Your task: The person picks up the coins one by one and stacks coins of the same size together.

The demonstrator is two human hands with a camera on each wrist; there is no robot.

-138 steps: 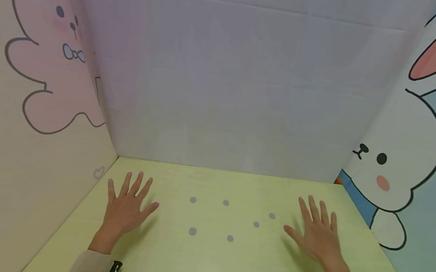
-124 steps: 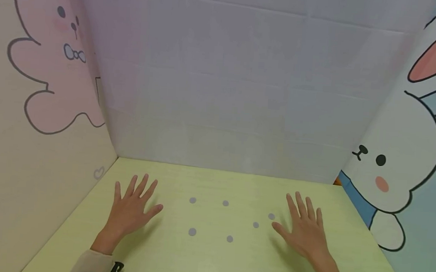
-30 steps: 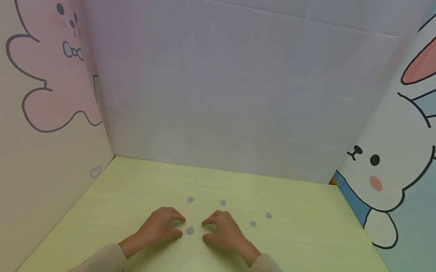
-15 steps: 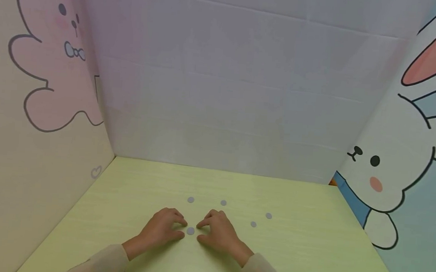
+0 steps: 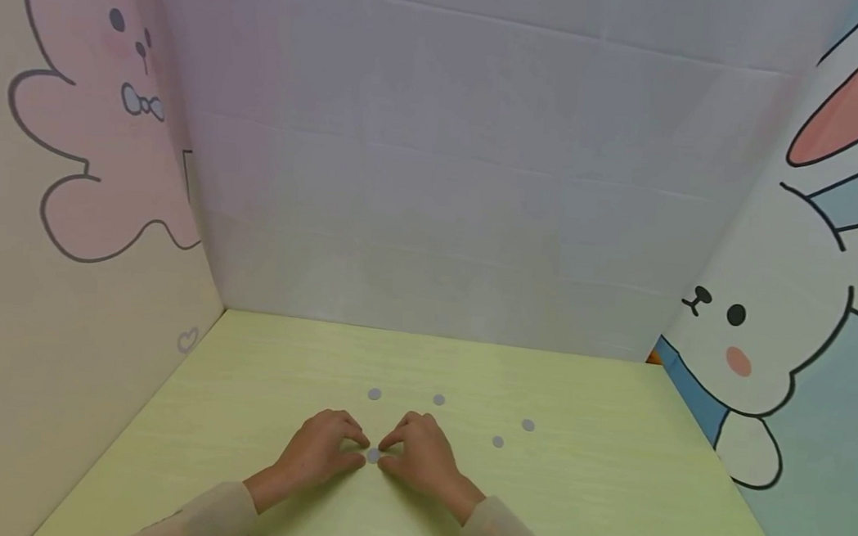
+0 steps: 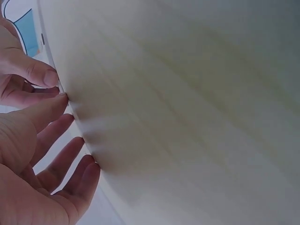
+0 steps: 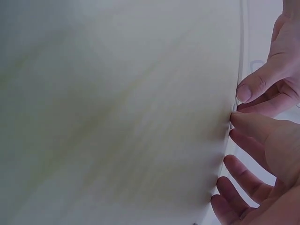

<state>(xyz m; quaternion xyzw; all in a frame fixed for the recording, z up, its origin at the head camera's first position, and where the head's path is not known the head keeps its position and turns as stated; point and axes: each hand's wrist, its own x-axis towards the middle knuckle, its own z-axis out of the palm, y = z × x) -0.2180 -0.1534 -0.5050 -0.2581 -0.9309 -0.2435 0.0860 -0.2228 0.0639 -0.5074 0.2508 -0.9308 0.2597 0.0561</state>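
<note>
On the pale yellow-green tabletop (image 5: pixel 607 492), my left hand (image 5: pixel 320 448) and right hand (image 5: pixel 423 456) face each other around a flat grey dot (image 5: pixel 373 456). Fingers are bent and spread from the thumbs, with nothing visible between them. In the left wrist view, the left hand (image 6: pixel 47 164) has its fingertips down on the surface, and the right hand (image 6: pixel 26 70) is just beyond. The right wrist view likewise has the right hand's (image 7: pixel 262 164) fingertips against the table, close to the left hand (image 7: pixel 276 75). The dot is not visible in either wrist view.
More flat grey dots lie behind the hands, one at the back left (image 5: pixel 374 394); farther right is another dot (image 5: pixel 528 425). A pale back wall (image 5: pixel 442 179), a left wall with a pink cartoon figure (image 5: pixel 127 143) and a right wall with a cartoon rabbit (image 5: pixel 771 338) enclose the table.
From spread apart at the sides, both hands have come to the middle. In the last second the right hand has shifted left, nearer the left hand. One dot has become hidden.
</note>
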